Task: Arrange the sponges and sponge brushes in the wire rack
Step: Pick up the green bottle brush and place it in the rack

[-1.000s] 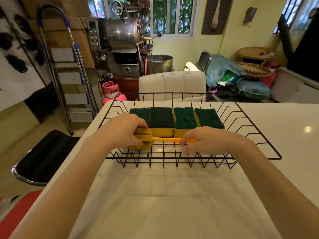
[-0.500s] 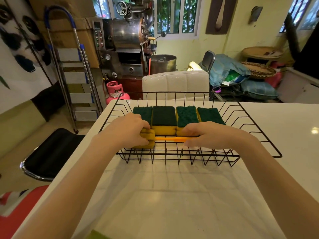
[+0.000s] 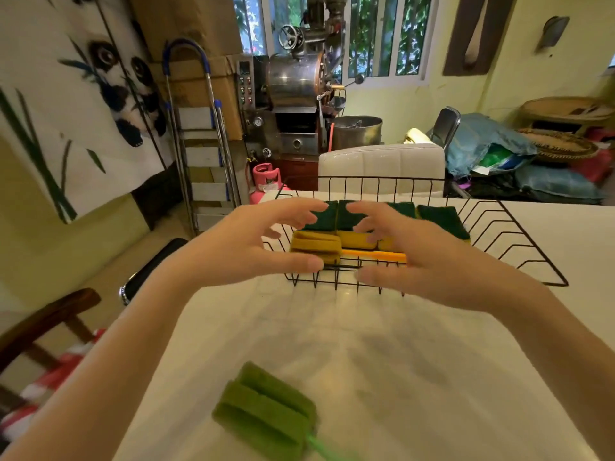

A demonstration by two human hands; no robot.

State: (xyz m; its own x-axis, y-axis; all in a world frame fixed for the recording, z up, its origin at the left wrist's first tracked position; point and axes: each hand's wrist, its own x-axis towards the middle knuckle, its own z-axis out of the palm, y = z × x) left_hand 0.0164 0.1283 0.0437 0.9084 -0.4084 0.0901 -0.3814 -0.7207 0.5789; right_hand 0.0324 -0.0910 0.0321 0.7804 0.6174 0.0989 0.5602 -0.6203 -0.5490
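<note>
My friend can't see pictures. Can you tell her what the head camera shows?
Two open hands, left hand and right hand, hover over a black wire rack holding a row of green-topped sponges and a yellow sponge brush. A green sponge brush lies nearer on the white table.

Both hands lifted off yellow sponge brush [image 3: 332, 249], left hand [image 3: 246, 244] and right hand [image 3: 429, 261] now spread empty above wire rack [image 3: 519, 247]; green sponge brush [image 3: 266, 414] newly in view.
</note>
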